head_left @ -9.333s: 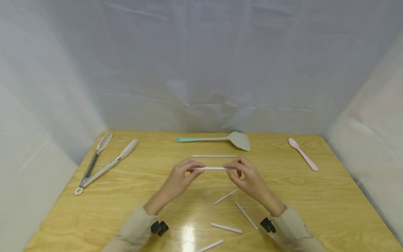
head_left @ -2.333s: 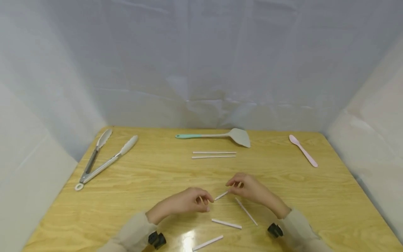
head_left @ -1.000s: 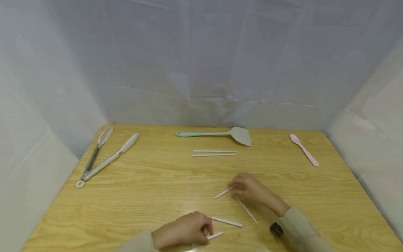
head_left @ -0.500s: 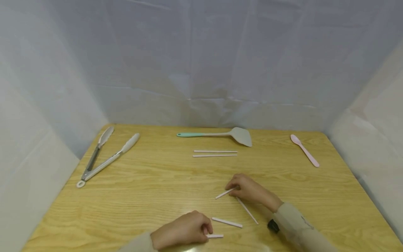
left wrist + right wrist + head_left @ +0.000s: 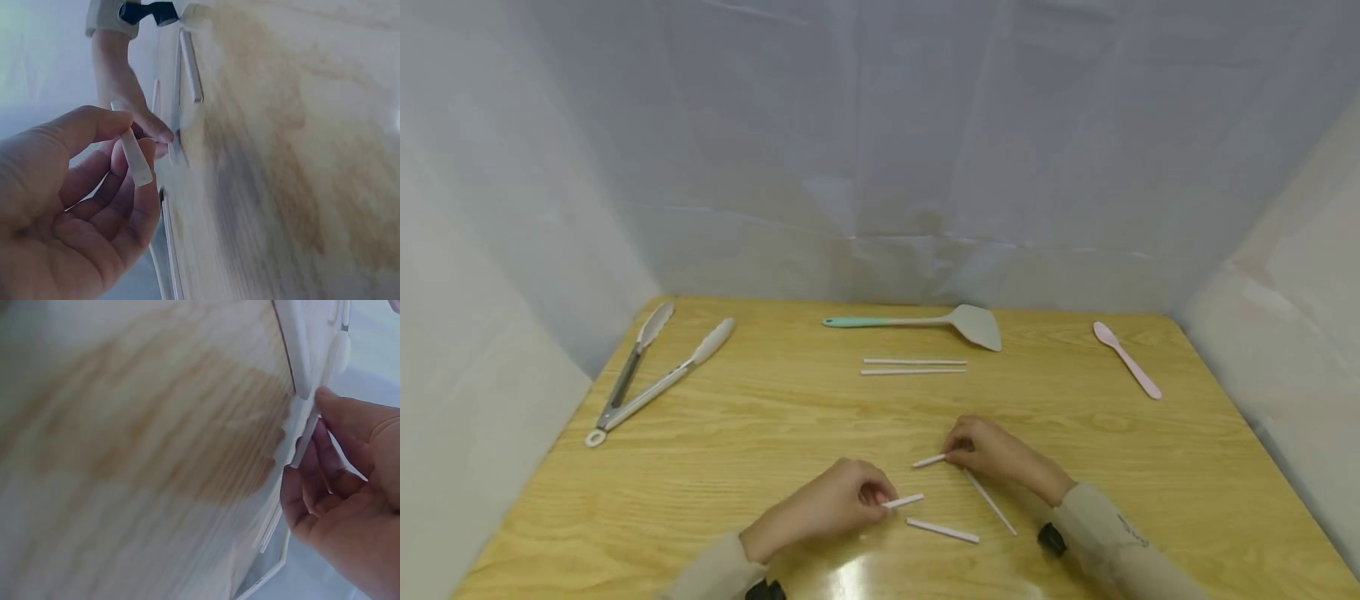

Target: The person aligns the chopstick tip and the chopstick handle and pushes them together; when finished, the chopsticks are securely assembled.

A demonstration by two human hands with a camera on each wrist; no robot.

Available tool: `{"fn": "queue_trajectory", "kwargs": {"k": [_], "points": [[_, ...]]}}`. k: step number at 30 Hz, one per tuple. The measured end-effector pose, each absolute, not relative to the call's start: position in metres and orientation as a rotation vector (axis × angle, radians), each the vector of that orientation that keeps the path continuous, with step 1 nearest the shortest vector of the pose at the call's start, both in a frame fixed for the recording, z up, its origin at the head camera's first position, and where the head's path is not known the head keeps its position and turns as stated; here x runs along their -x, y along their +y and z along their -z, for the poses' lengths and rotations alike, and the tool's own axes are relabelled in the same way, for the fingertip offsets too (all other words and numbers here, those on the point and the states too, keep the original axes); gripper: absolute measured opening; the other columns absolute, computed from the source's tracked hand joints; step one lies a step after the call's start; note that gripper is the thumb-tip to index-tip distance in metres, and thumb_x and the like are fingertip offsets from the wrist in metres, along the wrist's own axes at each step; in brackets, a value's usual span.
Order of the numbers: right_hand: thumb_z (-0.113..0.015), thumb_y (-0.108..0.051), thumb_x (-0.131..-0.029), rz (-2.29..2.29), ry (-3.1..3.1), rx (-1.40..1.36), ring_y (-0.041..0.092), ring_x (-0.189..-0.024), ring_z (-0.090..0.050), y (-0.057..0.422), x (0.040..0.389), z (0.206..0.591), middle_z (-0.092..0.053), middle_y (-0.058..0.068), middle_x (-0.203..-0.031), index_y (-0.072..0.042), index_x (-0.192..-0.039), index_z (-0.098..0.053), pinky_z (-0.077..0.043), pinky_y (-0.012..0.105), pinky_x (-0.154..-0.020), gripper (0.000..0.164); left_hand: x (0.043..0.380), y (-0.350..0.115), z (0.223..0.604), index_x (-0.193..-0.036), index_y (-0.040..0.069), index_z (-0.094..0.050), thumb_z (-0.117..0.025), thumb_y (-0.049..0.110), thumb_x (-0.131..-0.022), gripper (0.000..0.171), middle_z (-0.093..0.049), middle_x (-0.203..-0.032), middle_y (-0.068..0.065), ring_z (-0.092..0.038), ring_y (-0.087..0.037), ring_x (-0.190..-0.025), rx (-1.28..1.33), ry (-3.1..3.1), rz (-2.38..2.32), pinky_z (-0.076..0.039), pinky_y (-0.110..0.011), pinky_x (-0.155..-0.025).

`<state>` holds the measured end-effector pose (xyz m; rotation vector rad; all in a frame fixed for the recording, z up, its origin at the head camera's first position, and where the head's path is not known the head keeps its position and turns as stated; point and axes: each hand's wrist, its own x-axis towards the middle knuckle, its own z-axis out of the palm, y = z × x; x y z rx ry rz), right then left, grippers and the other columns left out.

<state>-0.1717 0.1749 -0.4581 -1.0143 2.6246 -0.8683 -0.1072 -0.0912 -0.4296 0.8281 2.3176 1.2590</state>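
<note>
My left hand [image 5: 838, 504] pinches one end of a pale pink chopstick [image 5: 906, 501] between thumb and fingers; in the left wrist view its square end [image 5: 143, 176] juts past the fingertips. To the right, my right hand [image 5: 996, 457] pinches another pale chopstick [image 5: 928, 461], its tip pointing left. The right wrist view shows this chopstick [image 5: 304, 442] between thumb and fingers. Two loose chopsticks lie close by: one [image 5: 943, 531] in front of the left hand's chopstick, another [image 5: 990, 502] slanting below the right hand.
Farther back, a pair of chopsticks [image 5: 913, 372] lies side by side, parallel to the far edge. Behind them is a spatula [image 5: 976, 326] with a green handle. Spread tongs [image 5: 655, 394] lie at left, a pink spoon [image 5: 1127, 361] at right. Pale sheets [image 5: 880, 150] surround the wooden table [image 5: 760, 400].
The first pair of chopsticks was laid side by side at the back. The left hand has since picked up the nearest chopstick and moved it forward; the right hand keeps hold of its own.
</note>
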Motion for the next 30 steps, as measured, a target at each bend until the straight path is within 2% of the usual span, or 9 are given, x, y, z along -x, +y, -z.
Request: {"fn": "queue_trajectory", "kwargs": {"k": [10, 22, 30], "points": [[-0.065, -0.006, -0.089, 1.179, 2.67, 1.024, 0.011, -0.08, -0.06, 0.181, 0.165, 0.436, -0.065, 0.002, -0.088, -0.005, -0.092, -0.069, -0.052, 0.026, -0.072, 0.005, 0.127, -0.1, 0.423, -0.097, 0.004, -0.07, -0.066, 0.007, -0.086, 0.011, -0.064, -0.084, 0.002, -0.056, -0.006, -0.075, -0.743, 2.44, -1.329, -0.05, -0.021, -0.068], [-0.068, 0.004, -0.084, 1.38, 2.726, 1.247, 0.007, -0.077, -0.058, 0.179, 0.152, 0.4, -0.065, 0.002, -0.087, -0.006, -0.092, -0.069, -0.052, 0.024, -0.068, 0.013, 0.138, -0.101, 0.406, -0.103, 0.006, -0.07, -0.066, 0.017, -0.089, 0.018, -0.065, -0.087, 0.0, -0.056, -0.007, -0.076, -0.772, 2.504, -1.494, -0.051, -0.024, -0.071], [-0.068, 0.004, -0.083, 1.412, 2.747, 1.25, 0.006, -0.075, -0.057, 0.179, 0.148, 0.385, -0.064, 0.001, -0.086, -0.007, -0.092, -0.069, -0.051, 0.023, -0.066, 0.014, 0.138, -0.101, 0.4, -0.104, 0.005, -0.069, -0.067, 0.017, -0.089, 0.019, -0.064, -0.091, -0.002, -0.056, -0.007, -0.077, -0.798, 2.521, -1.595, -0.051, -0.026, -0.073]]}}
